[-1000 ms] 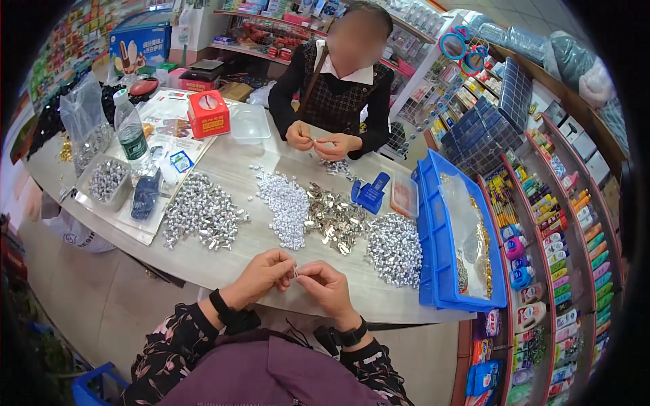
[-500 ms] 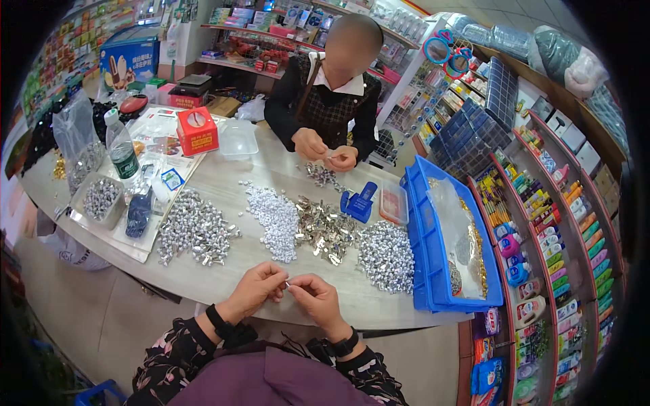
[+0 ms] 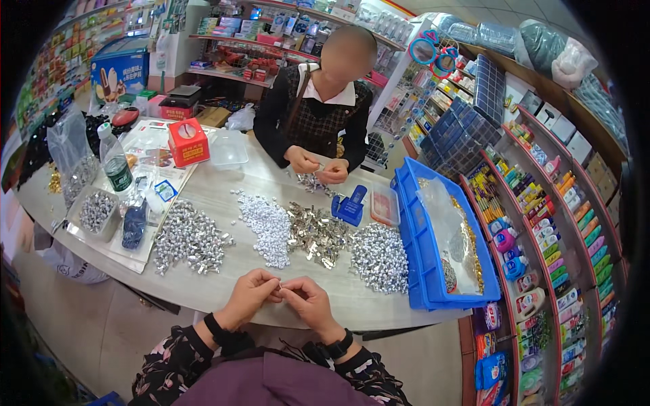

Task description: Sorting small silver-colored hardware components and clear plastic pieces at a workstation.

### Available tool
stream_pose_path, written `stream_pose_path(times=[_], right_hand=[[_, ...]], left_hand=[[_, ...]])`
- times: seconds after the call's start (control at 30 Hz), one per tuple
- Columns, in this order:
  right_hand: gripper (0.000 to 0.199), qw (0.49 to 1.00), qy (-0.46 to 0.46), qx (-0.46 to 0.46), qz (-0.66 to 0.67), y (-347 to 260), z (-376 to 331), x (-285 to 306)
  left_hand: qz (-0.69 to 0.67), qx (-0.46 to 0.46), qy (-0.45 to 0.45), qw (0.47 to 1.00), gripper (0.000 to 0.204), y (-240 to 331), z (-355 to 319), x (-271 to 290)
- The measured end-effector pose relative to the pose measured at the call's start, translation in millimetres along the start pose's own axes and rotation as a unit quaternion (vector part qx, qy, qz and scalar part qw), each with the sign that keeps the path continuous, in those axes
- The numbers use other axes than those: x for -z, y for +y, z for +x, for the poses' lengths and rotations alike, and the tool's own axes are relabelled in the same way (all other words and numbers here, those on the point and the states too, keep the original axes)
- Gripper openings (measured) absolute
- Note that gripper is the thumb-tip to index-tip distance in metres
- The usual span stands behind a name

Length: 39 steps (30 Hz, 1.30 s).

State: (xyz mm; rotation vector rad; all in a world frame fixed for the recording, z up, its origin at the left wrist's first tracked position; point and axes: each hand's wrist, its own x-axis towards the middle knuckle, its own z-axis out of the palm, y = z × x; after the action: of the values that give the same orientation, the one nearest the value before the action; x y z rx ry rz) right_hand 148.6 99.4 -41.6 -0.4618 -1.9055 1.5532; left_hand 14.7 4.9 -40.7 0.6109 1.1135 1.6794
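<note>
Over the near edge of the table, my left hand [image 3: 252, 298] and my right hand [image 3: 308, 306] meet fingertip to fingertip. Both pinch a small silvery piece [image 3: 280, 285], mostly hidden by the fingers and too small to name. Just beyond them lie several heaps: silver metal pieces [image 3: 189, 238] on the left, little white pieces [image 3: 266, 229], thin shiny metal pieces [image 3: 317, 234] in the middle, and small silver-and-white pieces [image 3: 380, 258] on the right.
Across the table [image 3: 230, 291] a person's hands [image 3: 317, 168] work above another small heap. A blue plastic crate [image 3: 428, 287] stands at the right, near a blue holder [image 3: 349, 206] and a lidded tub [image 3: 385, 205]. Leftward are a bottle [image 3: 115, 162], red box [image 3: 188, 142] and tub of pieces [image 3: 97, 211].
The view has shifted slightly. My fingertips have drawn closer together around the small piece. Across the table, the person's head and hands sit a little lower in the picture.
</note>
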Motion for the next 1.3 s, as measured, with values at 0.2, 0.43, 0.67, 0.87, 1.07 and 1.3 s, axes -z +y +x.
stream_pose_path(times=[0.2,0.43,0.67,0.87,1.07,1.3], right_hand=[[0.011,0.997,-0.016,-0.037,0.070,0,0,-4],[0.014,0.991,-0.023,-0.094,0.095,4,1,-1],[0.018,0.987,-0.034,-0.114,0.112,-4,3,6],[0.020,0.993,-0.045,-0.105,0.031,3,-3,8],[0.020,0.989,-0.075,-0.128,0.017,-1,1,8],[0.021,0.988,-0.078,-0.133,0.017,-3,1,7]], left_hand=[[0.008,-0.012,0.001,1.000,0.012,-5,-1,1],[0.060,-0.024,0.005,0.998,0.011,-3,-2,-2],[0.172,-0.121,0.027,0.977,0.015,-13,-7,-9],[0.330,-0.188,0.017,0.925,0.017,-11,-15,-13],[0.355,-0.177,0.034,0.917,0.021,-3,-16,-12],[0.304,-0.157,0.018,0.940,0.019,-4,-13,-11]])
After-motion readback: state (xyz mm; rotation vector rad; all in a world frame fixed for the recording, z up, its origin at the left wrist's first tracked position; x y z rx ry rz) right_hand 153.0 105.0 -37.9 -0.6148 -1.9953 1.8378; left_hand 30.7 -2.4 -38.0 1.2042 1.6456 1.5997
